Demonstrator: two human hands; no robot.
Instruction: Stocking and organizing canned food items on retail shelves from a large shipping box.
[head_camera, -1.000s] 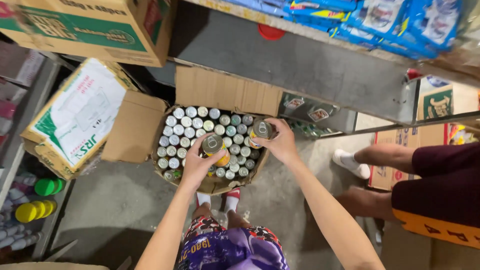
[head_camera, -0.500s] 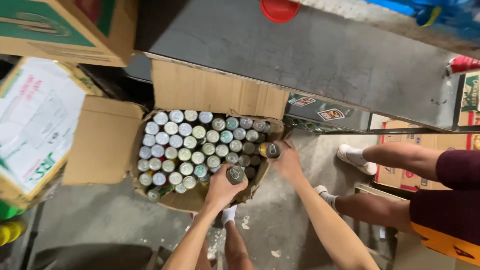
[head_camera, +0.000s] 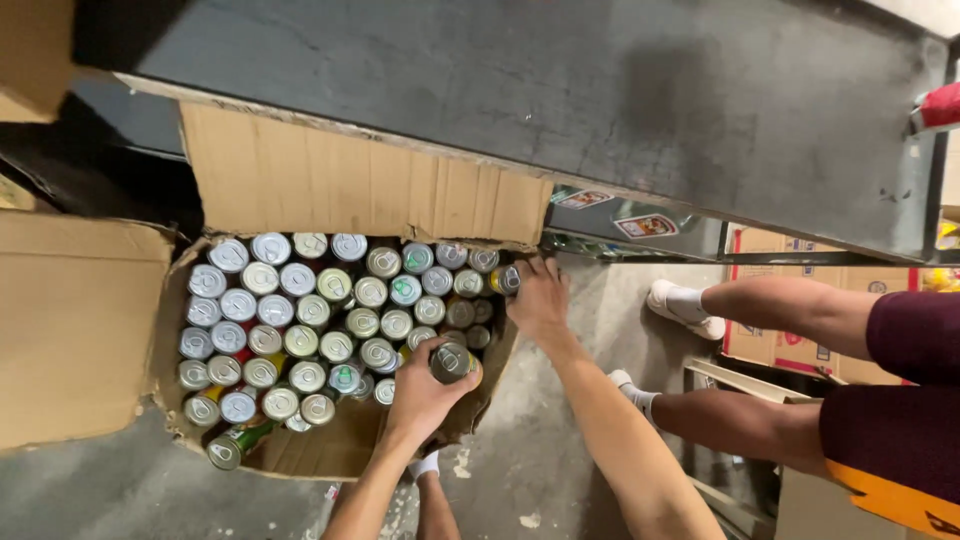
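Observation:
An open cardboard box on the concrete floor holds several upright drink cans with silver tops. My left hand grips one can at the box's near right corner. Over at the box's right wall, my right hand holds another can, which is tilted sideways. One green can lies tipped over at the box's near left corner.
A dark metal shelf overhangs the box. Big cardboard flaps lie open at left. Another person's bare legs in white socks and maroon shorts stand at right. More cartons sit behind them.
The view has tilted down and closer to the box. Both hands, each holding a can, have dropped toward the right side of the box.

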